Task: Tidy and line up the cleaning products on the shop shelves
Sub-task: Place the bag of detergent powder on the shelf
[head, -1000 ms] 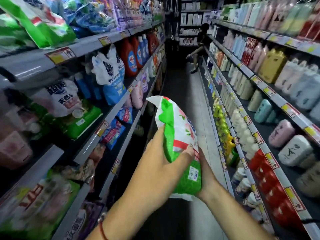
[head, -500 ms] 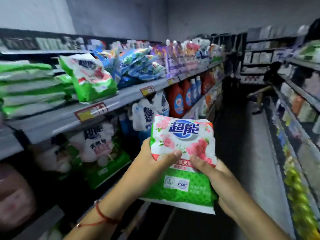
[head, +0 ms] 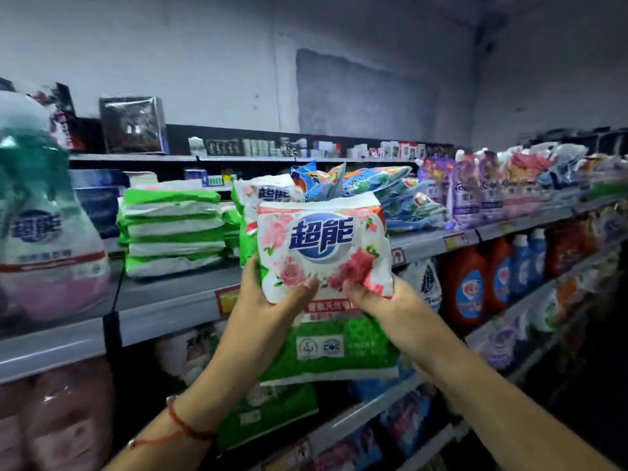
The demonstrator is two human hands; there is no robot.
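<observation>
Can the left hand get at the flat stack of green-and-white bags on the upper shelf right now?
Probably not: the left hand is gripping the rose-print bag together with the right hand. The path to the stack looks open.

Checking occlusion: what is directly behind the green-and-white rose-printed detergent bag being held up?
Behind the green-and-white rose-printed detergent bag, held by both hands, a matching upright bag and blue crumpled packets show on the grey metal shelf. Whatever stands lower is covered.
</observation>
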